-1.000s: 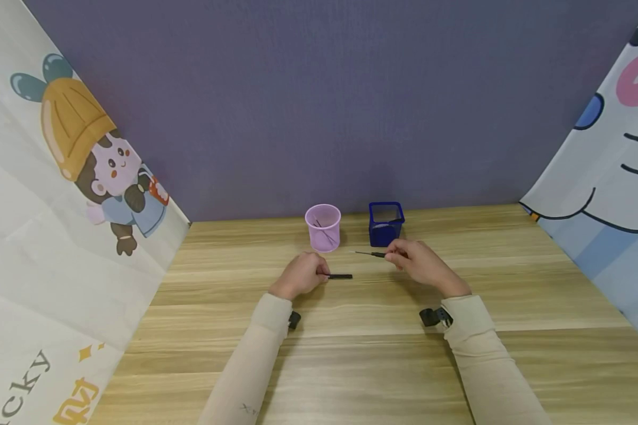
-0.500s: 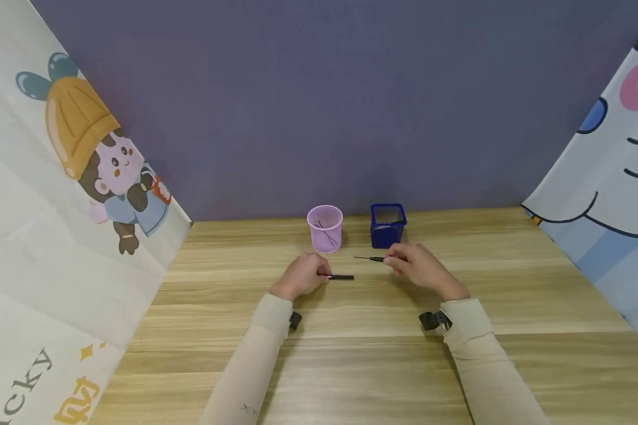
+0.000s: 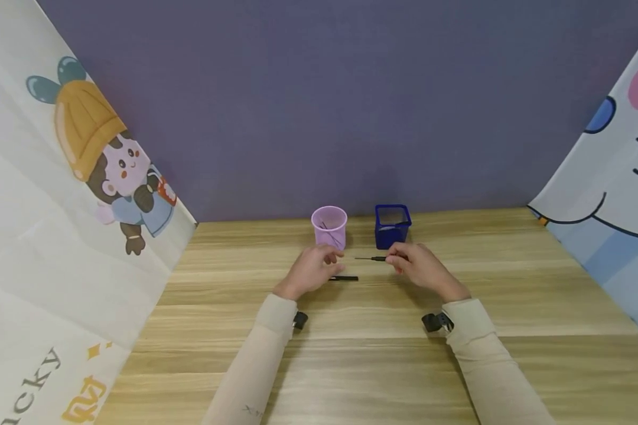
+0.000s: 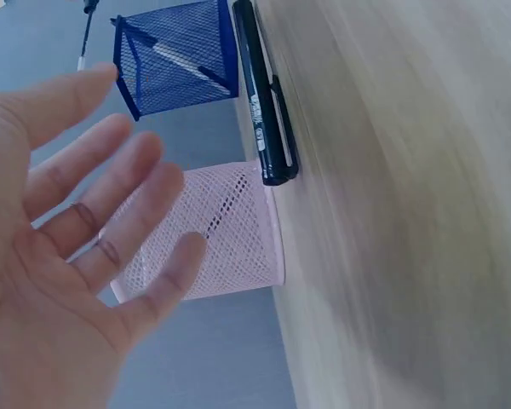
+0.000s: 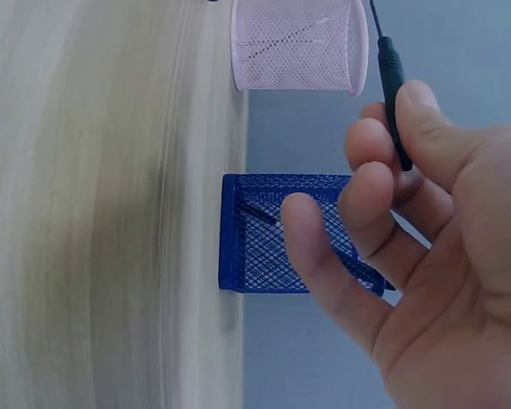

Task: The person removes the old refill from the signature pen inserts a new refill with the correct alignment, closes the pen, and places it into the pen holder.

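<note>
A small screwdriver (image 5: pixel 393 94) with a dark ridged handle is pinched between the thumb and fingers of my right hand (image 3: pixel 419 268); its thin shaft points left, above the table. My left hand (image 3: pixel 311 270) has its fingers spread and holds nothing, as the left wrist view shows. Just beside it, a black pen (image 4: pixel 262 98) with a clip and small pale lettering lies on the table. Behind the left hand stands a pink mesh cup (image 4: pixel 238 230) with thin dark sticks inside. A blue square mesh holder (image 3: pixel 391 239) stands behind the right hand, with a pen-like item in it.
The wood-grain table (image 3: pixel 351 366) meets a purple-grey wall panel (image 3: pixel 351 106) just behind the two containers. Printed cartoon sheets hang at the left (image 3: pixel 10 177) and right (image 3: pixel 606 195) sides.
My left hand has let go of the black pen and opened its fingers, rising slightly; the pen lies on the table. The right hand still pinches the screwdriver, nearly unmoved. The view has shifted slightly.
</note>
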A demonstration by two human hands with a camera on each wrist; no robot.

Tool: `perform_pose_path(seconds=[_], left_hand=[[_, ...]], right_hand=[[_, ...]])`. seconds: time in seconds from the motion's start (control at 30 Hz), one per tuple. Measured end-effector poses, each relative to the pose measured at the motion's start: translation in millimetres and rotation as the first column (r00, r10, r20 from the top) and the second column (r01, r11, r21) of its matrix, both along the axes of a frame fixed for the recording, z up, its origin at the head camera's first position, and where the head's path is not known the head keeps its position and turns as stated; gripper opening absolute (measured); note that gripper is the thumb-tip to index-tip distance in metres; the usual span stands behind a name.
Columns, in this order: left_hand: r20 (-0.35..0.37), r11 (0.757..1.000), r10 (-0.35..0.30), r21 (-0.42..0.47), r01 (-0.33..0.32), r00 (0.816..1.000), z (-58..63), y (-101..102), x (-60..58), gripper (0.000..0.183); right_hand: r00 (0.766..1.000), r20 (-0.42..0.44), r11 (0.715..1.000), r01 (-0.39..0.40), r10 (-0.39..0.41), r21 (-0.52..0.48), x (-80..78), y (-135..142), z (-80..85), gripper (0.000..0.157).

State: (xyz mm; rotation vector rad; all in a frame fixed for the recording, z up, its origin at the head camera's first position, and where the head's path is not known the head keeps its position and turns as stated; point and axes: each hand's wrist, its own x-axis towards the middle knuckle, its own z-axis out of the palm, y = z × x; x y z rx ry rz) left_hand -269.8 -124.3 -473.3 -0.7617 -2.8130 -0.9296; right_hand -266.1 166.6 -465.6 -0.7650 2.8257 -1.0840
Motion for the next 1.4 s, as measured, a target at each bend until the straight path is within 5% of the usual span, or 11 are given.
perform_pose_path(seconds=[0.37,0.7,1.4], left_hand=[[-0.031,0.998,-0.029,0.05,0.031,0.999,9.5,11.3,6.9,0.029],[-0.106,0.998,-0.047,0.032,0.051,0.993,9.5,14.0,7.8,0.017],[-0.143,0.999,-0.03,-0.027,0.026,0.989,8.4,18.1,8.3,0.012]], right_hand=[[0.999,-0.052,1.0,-0.006,0.007,0.014,-2.4,-0.7,-0.3,0.017],[0.998,-0.065,1.0,-0.013,0.015,0.025,-2.6,-4.8,-1.8,0.016],[0.995,-0.09,0.999,-0.027,0.029,0.025,-3.0,-9.6,-4.0,0.013]])
